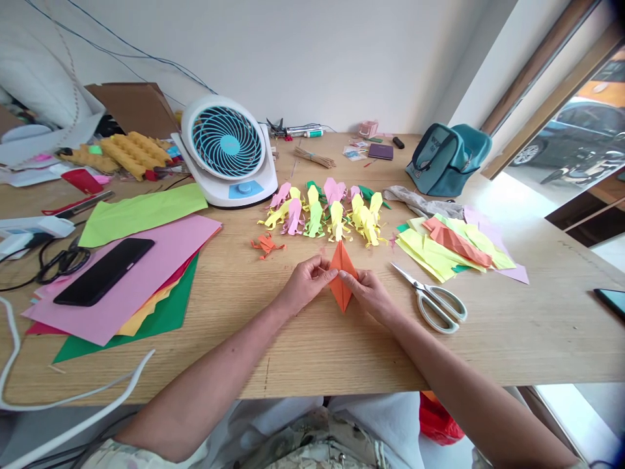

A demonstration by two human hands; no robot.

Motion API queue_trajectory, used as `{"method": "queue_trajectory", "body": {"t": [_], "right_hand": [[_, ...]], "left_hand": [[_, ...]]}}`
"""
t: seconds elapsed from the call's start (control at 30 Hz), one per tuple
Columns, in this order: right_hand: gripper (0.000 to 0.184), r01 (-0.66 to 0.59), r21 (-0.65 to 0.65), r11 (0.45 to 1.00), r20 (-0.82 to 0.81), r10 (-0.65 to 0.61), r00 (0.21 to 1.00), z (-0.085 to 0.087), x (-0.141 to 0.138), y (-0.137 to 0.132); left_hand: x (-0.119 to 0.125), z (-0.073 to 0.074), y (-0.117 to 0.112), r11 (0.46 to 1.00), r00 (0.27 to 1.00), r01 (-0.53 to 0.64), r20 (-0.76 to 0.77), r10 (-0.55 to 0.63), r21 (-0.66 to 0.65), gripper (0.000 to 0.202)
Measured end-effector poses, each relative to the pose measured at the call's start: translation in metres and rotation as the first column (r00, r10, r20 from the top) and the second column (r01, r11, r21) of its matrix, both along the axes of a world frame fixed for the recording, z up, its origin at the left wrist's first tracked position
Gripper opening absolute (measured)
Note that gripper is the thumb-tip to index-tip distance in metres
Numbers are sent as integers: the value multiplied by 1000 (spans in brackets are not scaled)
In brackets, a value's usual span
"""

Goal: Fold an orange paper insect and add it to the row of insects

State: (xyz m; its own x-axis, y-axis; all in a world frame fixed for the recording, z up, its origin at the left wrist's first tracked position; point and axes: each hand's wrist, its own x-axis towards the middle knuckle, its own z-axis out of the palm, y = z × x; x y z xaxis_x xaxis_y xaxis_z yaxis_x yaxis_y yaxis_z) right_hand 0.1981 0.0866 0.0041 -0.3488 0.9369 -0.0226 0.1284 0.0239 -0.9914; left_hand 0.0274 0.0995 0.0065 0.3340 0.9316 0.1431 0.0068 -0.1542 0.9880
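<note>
An orange piece of folded paper (344, 291), shaped like a tall narrow diamond with a crease down its middle, is held over the wooden table (293, 352). My left hand (311, 279) pinches its left edge, thumb on the front face. On the opposite edge, my right hand (367, 292) grips it the same way; fingers behind the paper are hidden. Just beyond stand several folded paper figures in yellow (337, 220), pink (293, 217) and green (314, 218). A small orange paper figure (266, 245) lies to their left. Scissors (434, 303) rest right of my right hand.
Coloured paper sheets (161, 260) lie at left under a black phone (104, 271). Behind them stands a white fan (227, 146). More paper pieces (439, 244) are piled at right, near a teal bag (446, 159). A white cable (122, 391) crosses the front left edge.
</note>
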Motion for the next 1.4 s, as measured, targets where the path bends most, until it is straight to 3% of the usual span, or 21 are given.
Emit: {"method": "queue_trajectory", "body": {"t": [0.2,0.37,0.57,0.8,0.9,0.97,1.03,1.07,1.13,1.2,1.3,1.4], "right_hand": [[54,-22,13,1000,-55,23,998,1,2,-1],[46,83,23,996,-153,-79,985,0,5,2],[45,139,27,990,-187,-132,973,-6,6,6],[44,62,65,996,-152,-52,987,-4,2,3],[41,184,165,969,-116,-167,979,0,8,-1],[35,348,286,893,-86,-338,937,2,16,-7],[26,440,487,754,-26,-491,871,2,26,-16],[22,413,613,674,26,-540,842,2,30,-23],[22,203,833,515,168,-584,794,2,37,-38],[27,-79,912,403,331,-608,722,2,41,-54],[31,-367,870,330,493,-612,618,3,44,-72],[30,-473,824,310,555,-604,572,1,46,-82]], "left_hand": [[-3,-4,5,999,999,-47,-10,47,7,23],[-6,-4,7,999,998,-34,-44,35,33,22],[-1,-1,2,983,991,18,136,7,-184,36],[-1,0,2,955,986,3,162,47,-296,39],[-3,-1,4,950,988,-4,144,52,-311,40],[-4,-3,5,946,989,-4,136,50,-323,41],[-5,-5,6,942,991,4,127,41,-336,43],[-5,-6,6,940,992,12,120,30,-340,43],[-5,-8,5,941,996,38,91,-7,-336,42],[-3,-9,3,942,996,79,55,-65,-327,40],[0,-8,-2,931,983,177,7,-185,-319,36],[4,-3,-9,917,950,287,-40,-309,-276,28]]}}
